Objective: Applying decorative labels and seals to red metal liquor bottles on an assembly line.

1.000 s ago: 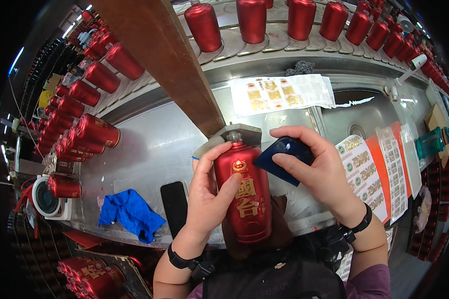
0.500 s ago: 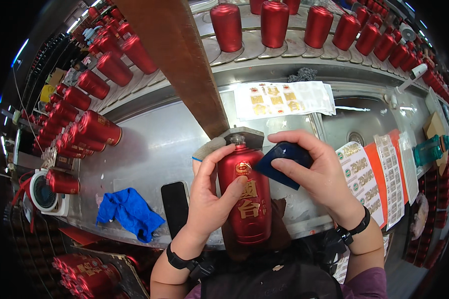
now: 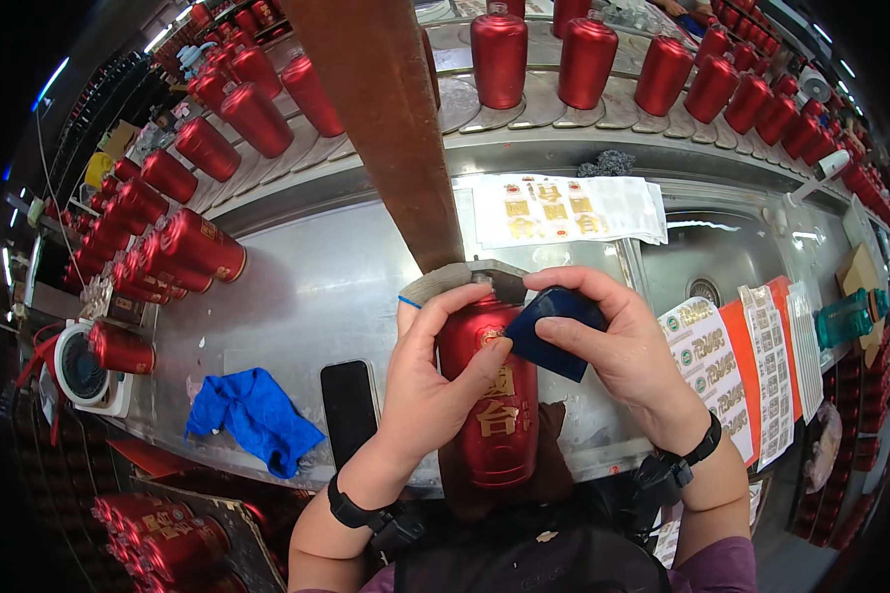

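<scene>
A red bottle [image 3: 489,450] with gold raised-looking characters lies on a brown cloth [image 3: 554,450] at the near edge of the metal table, its neck pointing away from me. My left hand [image 3: 435,371] curves around the bottle's left side, index finger by the neck and thumb on the gold lettering. A grey fabric sleeve with a blue edge [image 3: 435,285] covers other fingers of that hand. Pinched in my right hand [image 3: 628,346] is a dark blue flat scraper [image 3: 554,331], its corner beside my left thumb tip. A grey support [image 3: 504,282] stands at the bottle's neck.
A brown post [image 3: 381,128] rises just beyond the bottle. A phone [image 3: 349,410] and blue cloth [image 3: 257,415] lie to the left. Gold sticker sheets [image 3: 564,210] lie ahead; more label sheets [image 3: 707,361] lie right, before a sink [image 3: 727,237]. Red bottles [image 3: 588,64] line a curved conveyor.
My left thumb has slid right across the lettering to the scraper's corner. The scraper has tilted and dropped slightly. Bottles on the far conveyor have shifted right.
</scene>
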Demonstrator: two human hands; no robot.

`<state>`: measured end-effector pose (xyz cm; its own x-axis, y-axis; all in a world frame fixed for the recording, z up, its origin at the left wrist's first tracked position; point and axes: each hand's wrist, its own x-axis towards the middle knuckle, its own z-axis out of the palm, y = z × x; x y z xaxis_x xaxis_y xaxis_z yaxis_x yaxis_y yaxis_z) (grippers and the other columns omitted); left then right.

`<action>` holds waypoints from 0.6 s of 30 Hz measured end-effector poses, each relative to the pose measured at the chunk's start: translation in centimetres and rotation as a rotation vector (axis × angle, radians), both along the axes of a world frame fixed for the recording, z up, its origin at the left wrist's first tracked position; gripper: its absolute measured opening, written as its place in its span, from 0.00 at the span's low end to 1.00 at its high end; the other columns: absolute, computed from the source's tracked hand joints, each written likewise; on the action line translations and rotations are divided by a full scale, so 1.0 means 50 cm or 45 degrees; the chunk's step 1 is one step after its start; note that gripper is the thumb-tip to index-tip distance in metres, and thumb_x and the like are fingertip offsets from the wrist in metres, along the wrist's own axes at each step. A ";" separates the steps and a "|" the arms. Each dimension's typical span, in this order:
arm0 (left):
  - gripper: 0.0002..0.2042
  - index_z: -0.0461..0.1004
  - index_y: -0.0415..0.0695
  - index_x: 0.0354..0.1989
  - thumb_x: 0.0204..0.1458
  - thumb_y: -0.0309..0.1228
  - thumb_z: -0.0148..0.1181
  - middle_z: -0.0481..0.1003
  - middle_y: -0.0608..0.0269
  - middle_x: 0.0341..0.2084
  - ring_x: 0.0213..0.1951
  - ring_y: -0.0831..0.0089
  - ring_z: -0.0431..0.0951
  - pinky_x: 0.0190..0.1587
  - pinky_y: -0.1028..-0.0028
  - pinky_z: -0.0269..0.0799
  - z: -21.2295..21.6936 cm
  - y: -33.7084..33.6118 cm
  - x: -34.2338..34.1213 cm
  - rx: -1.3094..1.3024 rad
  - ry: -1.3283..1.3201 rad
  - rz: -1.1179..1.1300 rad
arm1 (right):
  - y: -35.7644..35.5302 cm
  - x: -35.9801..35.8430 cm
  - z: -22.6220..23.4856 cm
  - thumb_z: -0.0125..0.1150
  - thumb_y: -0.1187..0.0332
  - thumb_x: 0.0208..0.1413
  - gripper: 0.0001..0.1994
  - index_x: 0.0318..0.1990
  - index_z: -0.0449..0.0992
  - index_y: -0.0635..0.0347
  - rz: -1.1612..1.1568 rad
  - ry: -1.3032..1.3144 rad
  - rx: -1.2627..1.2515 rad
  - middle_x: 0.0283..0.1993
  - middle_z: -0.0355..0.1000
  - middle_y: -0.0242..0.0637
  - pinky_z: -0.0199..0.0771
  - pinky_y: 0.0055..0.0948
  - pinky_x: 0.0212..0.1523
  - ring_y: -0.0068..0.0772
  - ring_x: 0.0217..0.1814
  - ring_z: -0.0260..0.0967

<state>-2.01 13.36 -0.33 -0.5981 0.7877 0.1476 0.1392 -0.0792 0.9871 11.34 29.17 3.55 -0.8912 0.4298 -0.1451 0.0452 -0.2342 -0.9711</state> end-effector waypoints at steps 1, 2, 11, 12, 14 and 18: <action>0.23 0.71 0.44 0.59 0.54 0.28 0.67 0.65 0.55 0.54 0.57 0.65 0.69 0.60 0.70 0.66 0.001 0.000 0.000 -0.002 -0.001 0.001 | 0.000 0.000 0.000 0.64 0.73 0.59 0.17 0.56 0.75 0.60 0.001 -0.001 -0.002 0.48 0.75 0.30 0.72 0.22 0.53 0.19 0.50 0.71; 0.23 0.71 0.44 0.59 0.54 0.28 0.67 0.65 0.54 0.54 0.57 0.66 0.69 0.60 0.70 0.66 0.002 0.000 0.000 -0.008 0.000 0.002 | 0.001 0.000 0.001 0.64 0.73 0.59 0.17 0.56 0.75 0.60 -0.004 -0.007 0.013 0.48 0.75 0.30 0.72 0.22 0.53 0.18 0.50 0.71; 0.22 0.71 0.43 0.59 0.54 0.27 0.66 0.66 0.55 0.53 0.56 0.67 0.70 0.59 0.71 0.66 -0.003 -0.003 -0.001 -0.001 -0.032 0.012 | -0.003 -0.006 -0.004 0.64 0.73 0.59 0.17 0.56 0.75 0.59 -0.057 -0.022 0.010 0.45 0.75 0.29 0.72 0.20 0.52 0.18 0.48 0.71; 0.22 0.71 0.43 0.59 0.54 0.27 0.66 0.66 0.55 0.52 0.56 0.68 0.70 0.60 0.71 0.66 -0.003 -0.003 -0.001 0.009 -0.039 0.012 | -0.003 -0.006 -0.004 0.64 0.73 0.59 0.17 0.56 0.75 0.59 -0.061 -0.023 0.010 0.45 0.74 0.29 0.71 0.20 0.52 0.18 0.48 0.71; 0.22 0.71 0.43 0.58 0.54 0.27 0.66 0.66 0.55 0.52 0.56 0.67 0.70 0.60 0.71 0.66 0.005 -0.005 0.001 0.016 -0.084 -0.005 | -0.001 -0.008 -0.009 0.64 0.73 0.59 0.17 0.56 0.75 0.59 -0.051 -0.011 0.029 0.45 0.75 0.29 0.71 0.21 0.52 0.18 0.49 0.71; 0.22 0.71 0.43 0.58 0.53 0.27 0.66 0.66 0.54 0.53 0.57 0.66 0.70 0.60 0.70 0.65 0.003 -0.011 -0.002 -0.032 0.030 0.006 | 0.013 -0.016 -0.001 0.64 0.73 0.59 0.17 0.56 0.75 0.60 0.043 0.008 0.036 0.48 0.75 0.30 0.71 0.23 0.54 0.19 0.51 0.71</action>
<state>-2.09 12.84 -0.18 -0.5984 0.7885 0.1421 0.1631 -0.0537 0.9851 10.56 29.84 3.49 -0.9061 0.4033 -0.1277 0.0465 -0.2052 -0.9776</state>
